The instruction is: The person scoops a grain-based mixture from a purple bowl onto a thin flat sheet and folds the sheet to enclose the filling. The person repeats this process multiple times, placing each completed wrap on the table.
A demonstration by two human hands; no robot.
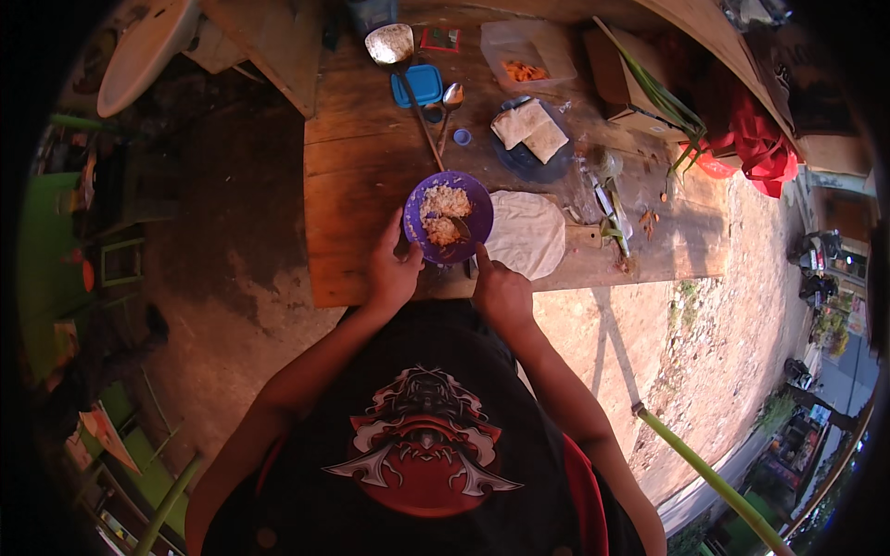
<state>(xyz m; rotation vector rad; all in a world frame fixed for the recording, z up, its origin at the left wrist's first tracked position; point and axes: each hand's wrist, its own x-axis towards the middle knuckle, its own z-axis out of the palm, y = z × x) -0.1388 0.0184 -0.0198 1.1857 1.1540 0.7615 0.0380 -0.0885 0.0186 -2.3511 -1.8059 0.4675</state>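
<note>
A purple bowl (415,197) with a crumbly, pale orange food mix (446,201) sits near the table's front edge. My left hand (395,267) grips the bowl's lower left rim. At the lower right rim, my right hand (502,285) is closed around the handle of a spoon (460,226), whose bowl rests in the mix; most of the handle is hidden. Just right of the bowl lies a round, thin flatbread or wrapper (532,233). Beyond it, a dark plate (518,165) holds folded, filled wrappers (532,131).
Beyond the purple bowl lie a long-handled metal spatula (417,104), a spoon (452,97) and a blue lid (417,86). A clear plastic tub (497,43) holds orange pieces. Right are a knife (602,198), green stalks, a cardboard box (643,118) and a red bag (765,149).
</note>
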